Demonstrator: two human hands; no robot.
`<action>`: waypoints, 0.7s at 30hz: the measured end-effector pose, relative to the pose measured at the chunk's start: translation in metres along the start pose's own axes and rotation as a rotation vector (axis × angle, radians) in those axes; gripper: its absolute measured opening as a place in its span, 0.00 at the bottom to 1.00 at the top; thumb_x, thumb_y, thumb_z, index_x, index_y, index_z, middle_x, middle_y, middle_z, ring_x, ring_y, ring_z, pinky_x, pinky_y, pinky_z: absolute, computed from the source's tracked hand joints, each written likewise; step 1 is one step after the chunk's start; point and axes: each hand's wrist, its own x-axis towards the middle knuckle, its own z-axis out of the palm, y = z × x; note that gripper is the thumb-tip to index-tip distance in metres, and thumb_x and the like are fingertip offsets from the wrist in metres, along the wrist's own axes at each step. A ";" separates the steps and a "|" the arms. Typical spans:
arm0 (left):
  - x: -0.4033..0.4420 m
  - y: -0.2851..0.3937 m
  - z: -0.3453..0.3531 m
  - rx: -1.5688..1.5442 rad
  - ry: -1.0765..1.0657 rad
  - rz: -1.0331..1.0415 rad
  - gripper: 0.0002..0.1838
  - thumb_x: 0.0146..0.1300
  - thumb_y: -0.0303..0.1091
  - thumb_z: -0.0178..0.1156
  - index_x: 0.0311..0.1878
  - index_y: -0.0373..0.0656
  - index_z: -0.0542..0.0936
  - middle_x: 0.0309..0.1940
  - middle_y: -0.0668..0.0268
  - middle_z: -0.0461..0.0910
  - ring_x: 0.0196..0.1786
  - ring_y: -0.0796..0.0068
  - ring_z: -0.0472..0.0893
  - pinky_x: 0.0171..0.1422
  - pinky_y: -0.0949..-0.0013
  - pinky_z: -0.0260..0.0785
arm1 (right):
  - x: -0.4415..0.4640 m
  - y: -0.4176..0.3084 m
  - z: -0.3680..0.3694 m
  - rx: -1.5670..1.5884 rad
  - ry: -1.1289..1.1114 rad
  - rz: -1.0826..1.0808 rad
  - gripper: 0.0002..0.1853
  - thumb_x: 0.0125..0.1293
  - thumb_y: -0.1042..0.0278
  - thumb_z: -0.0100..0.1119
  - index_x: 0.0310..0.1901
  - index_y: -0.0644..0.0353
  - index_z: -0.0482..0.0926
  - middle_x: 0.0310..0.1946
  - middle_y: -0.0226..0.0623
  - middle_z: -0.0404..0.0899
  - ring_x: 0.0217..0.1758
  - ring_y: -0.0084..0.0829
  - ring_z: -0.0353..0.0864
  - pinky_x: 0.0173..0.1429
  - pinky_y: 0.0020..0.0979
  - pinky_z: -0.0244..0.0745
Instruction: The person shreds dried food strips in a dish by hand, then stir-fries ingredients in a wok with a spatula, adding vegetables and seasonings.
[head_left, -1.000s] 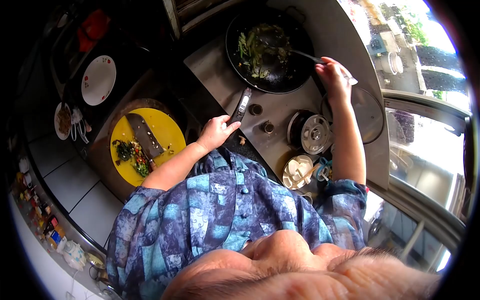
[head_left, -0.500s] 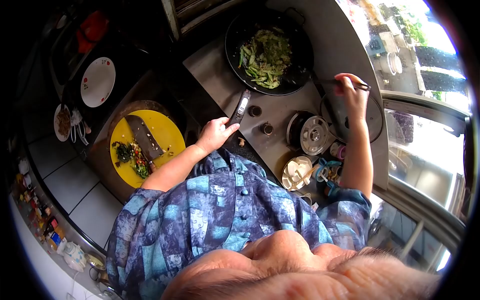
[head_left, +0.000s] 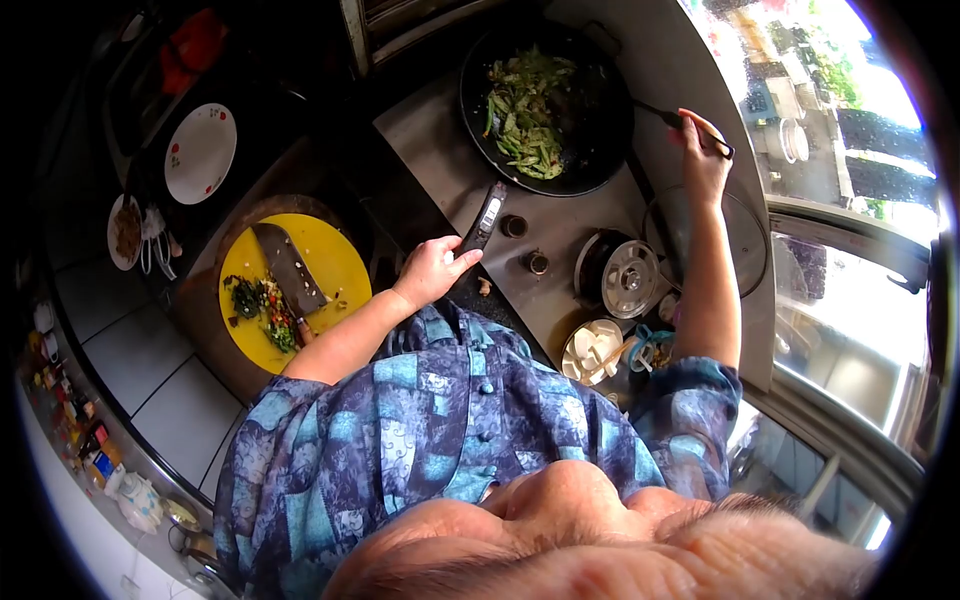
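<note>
My left hand is closed around the black handle of a dark wok at the top centre. Green vegetable pieces lie together on the wok's left side. To the right of the wok, my right hand grips the dark handle of a utensil. The utensil's shaft reaches the wok's right rim; its far end cannot be made out. Beneath my right forearm is a glass lid, partly hidden by it.
A yellow board with a cleaver and chopped ingredients lies left. Beyond it are a white plate and a small dish of brown food. A metal burner and a bowl of white pieces stand right of centre.
The utensil has come out of the wok's middle to its right edge, with my right hand moving right. The vegetables have gathered on the left. My left hand keeps its hold.
</note>
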 end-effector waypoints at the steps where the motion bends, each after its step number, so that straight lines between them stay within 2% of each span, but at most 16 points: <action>1: 0.000 0.001 0.000 -0.009 0.000 0.004 0.21 0.64 0.47 0.64 0.30 0.35 0.77 0.15 0.66 0.67 0.22 0.83 0.63 0.27 0.69 0.60 | 0.006 0.005 0.010 0.144 -0.001 0.015 0.09 0.68 0.72 0.58 0.45 0.65 0.83 0.38 0.34 0.85 0.35 0.23 0.84 0.41 0.21 0.78; 2: 0.000 0.002 0.000 -0.015 -0.001 0.011 0.20 0.64 0.47 0.63 0.30 0.35 0.77 0.15 0.66 0.67 0.22 0.83 0.63 0.27 0.69 0.60 | 0.009 0.009 0.017 0.245 -0.038 0.037 0.09 0.68 0.70 0.59 0.45 0.63 0.83 0.38 0.34 0.85 0.36 0.23 0.84 0.43 0.21 0.77; 5: 0.000 -0.001 0.003 -0.036 0.027 0.039 0.20 0.64 0.46 0.64 0.30 0.35 0.77 0.15 0.66 0.68 0.22 0.83 0.64 0.27 0.69 0.60 | 0.001 -0.010 0.027 0.222 -0.300 0.002 0.09 0.69 0.72 0.57 0.47 0.63 0.83 0.40 0.31 0.84 0.40 0.21 0.83 0.48 0.20 0.76; 8: 0.004 -0.012 0.005 -0.007 0.022 0.038 0.19 0.64 0.45 0.64 0.30 0.36 0.77 0.15 0.68 0.68 0.22 0.84 0.64 0.27 0.70 0.60 | -0.027 -0.060 0.011 -0.073 -0.525 -0.308 0.08 0.69 0.75 0.56 0.46 0.64 0.83 0.38 0.32 0.84 0.38 0.20 0.83 0.46 0.21 0.77; 11: 0.004 -0.015 0.004 -0.017 -0.012 -0.009 0.19 0.64 0.44 0.64 0.29 0.36 0.77 0.16 0.71 0.68 0.23 0.85 0.63 0.27 0.71 0.59 | -0.046 -0.065 -0.012 -0.061 -0.395 -0.059 0.08 0.68 0.76 0.56 0.45 0.64 0.83 0.37 0.33 0.84 0.36 0.21 0.83 0.44 0.22 0.78; 12: 0.004 -0.016 0.004 -0.015 -0.014 -0.010 0.19 0.64 0.44 0.64 0.29 0.36 0.77 0.16 0.72 0.67 0.23 0.86 0.63 0.27 0.71 0.59 | -0.044 -0.050 -0.019 0.031 -0.337 0.024 0.09 0.68 0.75 0.56 0.45 0.64 0.83 0.36 0.34 0.85 0.34 0.22 0.84 0.42 0.22 0.79; 15: 0.006 -0.014 0.002 -0.021 -0.022 -0.004 0.19 0.64 0.44 0.64 0.27 0.37 0.75 0.16 0.73 0.66 0.23 0.86 0.62 0.26 0.72 0.58 | -0.023 -0.009 -0.060 0.024 -0.319 0.235 0.11 0.68 0.71 0.56 0.46 0.66 0.83 0.39 0.39 0.84 0.36 0.27 0.85 0.43 0.26 0.81; 18: 0.005 -0.010 0.000 -0.041 -0.025 0.008 0.20 0.64 0.44 0.64 0.25 0.38 0.72 0.16 0.74 0.65 0.23 0.87 0.61 0.26 0.72 0.58 | -0.027 0.024 -0.069 0.258 -0.287 0.499 0.11 0.65 0.70 0.58 0.45 0.66 0.83 0.40 0.40 0.84 0.36 0.32 0.85 0.45 0.27 0.82; 21: 0.004 -0.006 0.001 -0.005 -0.018 -0.005 0.22 0.64 0.45 0.64 0.24 0.38 0.71 0.15 0.74 0.64 0.23 0.87 0.61 0.26 0.72 0.57 | -0.067 0.061 -0.014 0.615 -0.139 0.592 0.17 0.63 0.69 0.61 0.51 0.70 0.77 0.51 0.45 0.79 0.48 0.38 0.82 0.59 0.35 0.78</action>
